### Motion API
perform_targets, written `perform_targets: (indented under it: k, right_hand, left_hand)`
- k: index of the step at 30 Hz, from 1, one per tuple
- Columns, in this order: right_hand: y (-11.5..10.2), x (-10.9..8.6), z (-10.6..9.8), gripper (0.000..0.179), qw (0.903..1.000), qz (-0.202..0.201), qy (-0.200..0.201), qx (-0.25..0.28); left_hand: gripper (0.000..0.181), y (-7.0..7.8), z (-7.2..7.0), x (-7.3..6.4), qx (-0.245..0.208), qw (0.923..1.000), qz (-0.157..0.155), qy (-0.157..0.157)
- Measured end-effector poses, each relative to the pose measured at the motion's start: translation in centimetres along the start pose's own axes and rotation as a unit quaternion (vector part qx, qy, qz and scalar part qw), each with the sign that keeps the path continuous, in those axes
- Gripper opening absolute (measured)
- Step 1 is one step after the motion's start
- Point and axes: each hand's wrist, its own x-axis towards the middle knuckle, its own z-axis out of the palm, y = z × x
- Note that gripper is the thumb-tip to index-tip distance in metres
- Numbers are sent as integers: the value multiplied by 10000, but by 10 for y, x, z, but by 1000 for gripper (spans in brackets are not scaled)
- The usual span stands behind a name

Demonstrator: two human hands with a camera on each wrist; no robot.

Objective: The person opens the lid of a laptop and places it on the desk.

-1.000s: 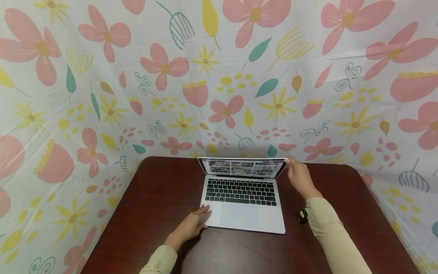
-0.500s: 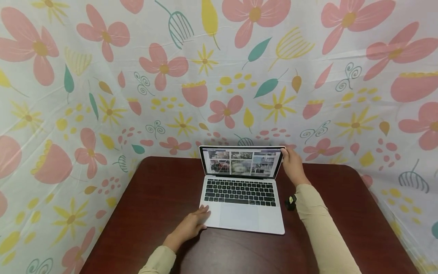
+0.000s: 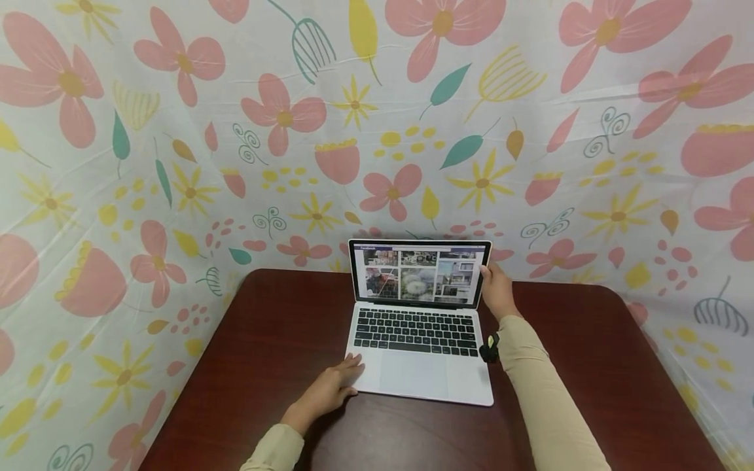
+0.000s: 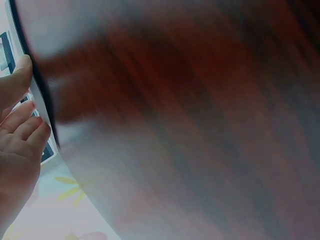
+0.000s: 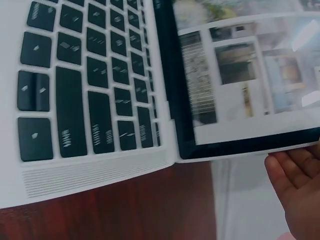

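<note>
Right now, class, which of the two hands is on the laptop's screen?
The right hand, holding the right edge of the upright screen; the left hand rests at the front left corner of the laptop base.

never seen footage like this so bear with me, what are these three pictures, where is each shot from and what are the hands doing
No machine here: a person works with two bare hands and wears three cameras. The wide picture comes from a camera on the head, looking down at a dark red-brown table with flowered cloth hung behind it. On the table stands an open silver laptop, its screen showing photos. The left hand rests with straight fingers on the laptop's front left corner. The right hand holds the right edge of the screen lid. The other two pictures come from cameras on the wrists: the right one shows the keyboard and screen up close, the left one is mostly blur.
</note>
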Motion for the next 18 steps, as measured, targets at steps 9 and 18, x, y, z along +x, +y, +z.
perform_targets:
  k: [9,18]
  right_hand:
    - [22,-14,8,46,9960,551,-670,-204]
    - [24,-23,17,47,9923,927,-815,-114]
  left_hand:
    - [51,2,0,2,-62,10000,-69,-31]
    - [51,0,1,0,-62,9998,-159,-32]
